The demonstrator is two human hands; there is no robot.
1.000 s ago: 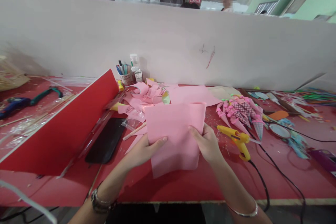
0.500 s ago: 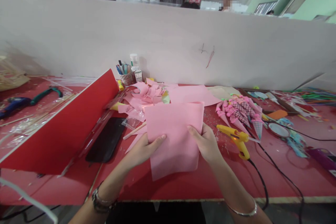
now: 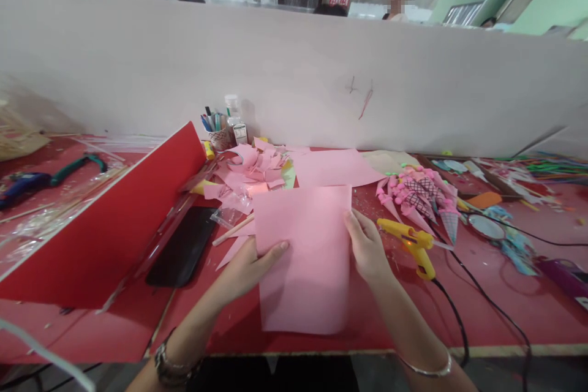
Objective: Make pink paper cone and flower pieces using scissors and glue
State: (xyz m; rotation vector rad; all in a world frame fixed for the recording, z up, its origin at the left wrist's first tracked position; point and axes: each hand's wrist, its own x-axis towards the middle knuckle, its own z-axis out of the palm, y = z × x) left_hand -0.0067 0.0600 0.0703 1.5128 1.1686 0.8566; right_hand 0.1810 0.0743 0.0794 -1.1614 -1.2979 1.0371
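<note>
Thumb on top, the left hand (image 3: 250,264) grips the pink paper (image 3: 305,275) by its left edge above the red table (image 3: 399,321); the right hand (image 3: 367,248), narrowed, touches its right edge, pinching unclear. Behind, a patterned cup (image 3: 218,137) holds pens (image 3: 212,120).

I see the pink sheet (image 3: 305,282) as smooth, matt paper. To its left, the dark phone (image 3: 181,249) looks slick and glossy, beside crinkled, shiny plastic film (image 3: 225,217). On the right, the yellow glue gun (image 3: 419,251) looks like hard plastic to me; the near bangle (image 3: 433,373), polished metal. The far partition (image 3: 275,61) looks flat and matt.
</note>
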